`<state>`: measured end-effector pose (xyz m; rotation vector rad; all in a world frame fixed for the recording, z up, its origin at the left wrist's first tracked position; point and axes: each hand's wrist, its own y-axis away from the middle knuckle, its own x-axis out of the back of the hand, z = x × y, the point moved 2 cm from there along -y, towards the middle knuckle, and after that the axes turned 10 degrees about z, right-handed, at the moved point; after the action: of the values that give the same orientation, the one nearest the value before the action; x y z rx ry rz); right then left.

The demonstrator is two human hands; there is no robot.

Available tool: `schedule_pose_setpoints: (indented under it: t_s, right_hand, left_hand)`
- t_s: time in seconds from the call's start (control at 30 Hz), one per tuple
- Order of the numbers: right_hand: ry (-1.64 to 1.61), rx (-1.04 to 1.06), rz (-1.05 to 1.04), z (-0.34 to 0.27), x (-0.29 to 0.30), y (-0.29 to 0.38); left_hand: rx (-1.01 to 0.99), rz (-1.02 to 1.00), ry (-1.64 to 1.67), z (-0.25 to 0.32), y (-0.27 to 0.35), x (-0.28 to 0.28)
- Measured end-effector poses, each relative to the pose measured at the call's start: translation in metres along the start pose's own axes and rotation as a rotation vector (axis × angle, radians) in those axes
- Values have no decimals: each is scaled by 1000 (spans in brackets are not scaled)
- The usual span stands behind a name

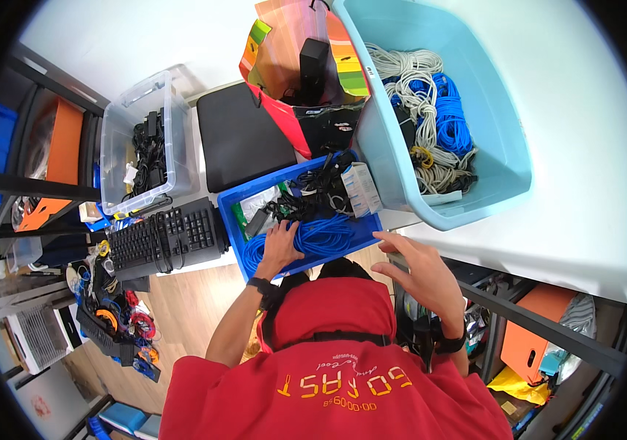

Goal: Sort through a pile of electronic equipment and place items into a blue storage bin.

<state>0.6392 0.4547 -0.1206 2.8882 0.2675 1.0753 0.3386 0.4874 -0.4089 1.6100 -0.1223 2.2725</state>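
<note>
A blue plastic tray (302, 170) lies in front of me, its near side by my body. My left hand (282, 246) is over its near left part, thumb and fingers around a bundle of blue network cable (324, 235). Part of the cable is hidden beneath the hand. My right hand (415, 269), holding nothing and with fingers apart, hovers by the tray's near right corner. Behind the cable are tangled black cables (313, 190), a black power adapter (257, 223) and a silvery-green packet (258, 203). A white printed box (360, 188) leans at the right end.
A light-blue tub (495, 159) with coiled cables stands right. Behind the tray are a striped paper bag (286, 124) and a black flat case (242, 137). On the left are a clear bin (178, 137) and a keyboard (162, 236). Shelving flanks both sides.
</note>
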Motion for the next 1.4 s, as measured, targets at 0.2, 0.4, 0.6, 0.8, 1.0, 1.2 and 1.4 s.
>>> schedule_pose_setpoints:
  t_s: [0.2, 0.4, 0.6, 0.8, 1.0, 1.2, 1.4]
  right_hand:
    - [-8, -56, -16, 15, 6, 5]
    - [-65, -46, -2, 23, 5, 3]
    - [-73, -55, -45, 37, -7, -7]
    - [-96, -59, -84, 59, -31, -20]
    - [-84, -199, -168, 97, -66, -16]
    - [-146, -357, -380, 170, -151, -15]
    - [-990, -649, -139, 196, -208, -32]
  left_hand:
    - [-21, 129, 97, 11, 14, 28]
    - [111, 185, 220, 22, 35, 75]
    - [175, 142, 295, 20, 40, 105]
    - [372, -236, 795, 4, 30, 84]
    - [661, -624, 1361, 3, 34, 60]
    - [784, -798, 1353, -3, 27, 32]
    - [727, -788, 1317, -6, 36, 35]
